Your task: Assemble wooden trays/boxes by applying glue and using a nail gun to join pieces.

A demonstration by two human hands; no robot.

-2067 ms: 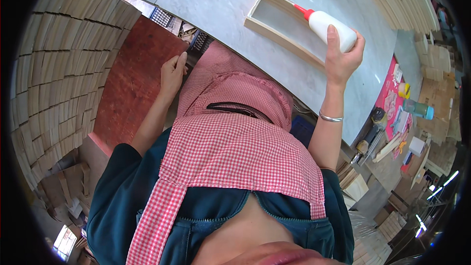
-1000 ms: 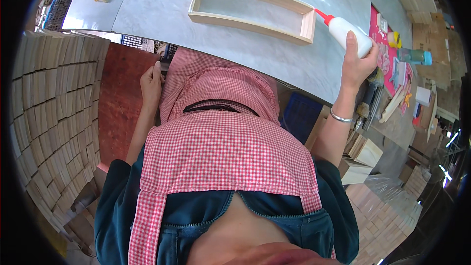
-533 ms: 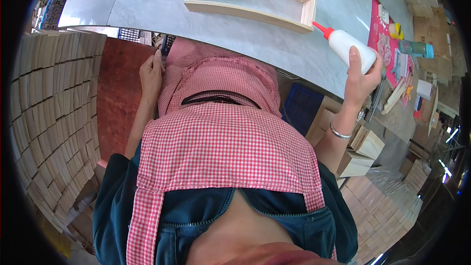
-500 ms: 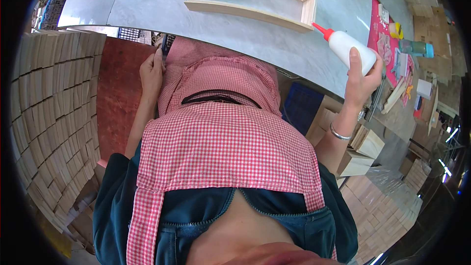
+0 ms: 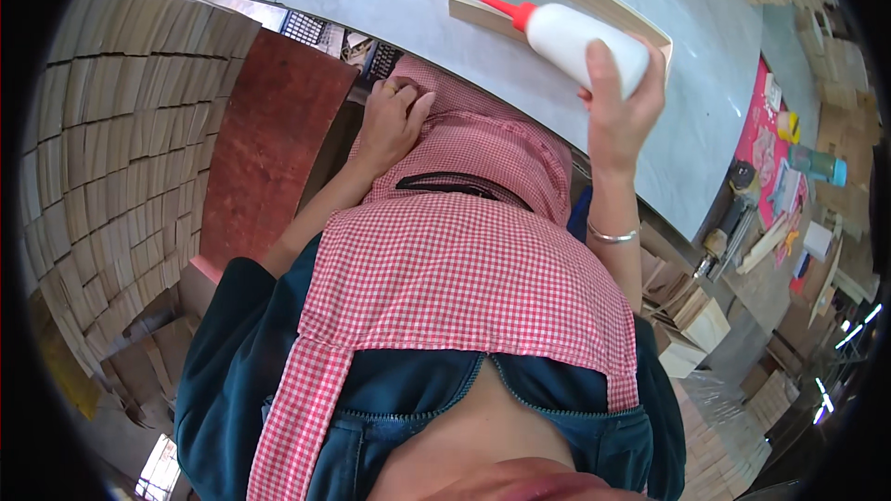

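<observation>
My right hand [image 5: 624, 97] is wrapped round a white squeeze glue bottle [image 5: 574, 40] with a red cap and pointed red nozzle. Tilted on its side, the bottle points its nozzle left, over the near left part of a long rectangular wooden frame [image 5: 483, 18]. Whether the nozzle touches the wood I cannot tell. The frame lies on the grey table, partly hidden by the bottle. My left hand [image 5: 393, 125] rests on my checked apron [image 5: 464, 269] below the table edge, fingers curled. Its fingertips are hidden, so anything inside them does not show.
Tall stacks of wooden strips [image 5: 139, 121] stand at the left beside a reddish-brown board [image 5: 264, 148]. On the right, a teal-lidded bottle [image 5: 817, 165] and small items lie on a pink surface. The grey table [image 5: 687, 158] has its near edge just beyond my lap.
My right hand has carried the bottle left, from the frame's right end to its left part. The left hand has shifted inward onto the apron. The whole view has also turned somewhat.
</observation>
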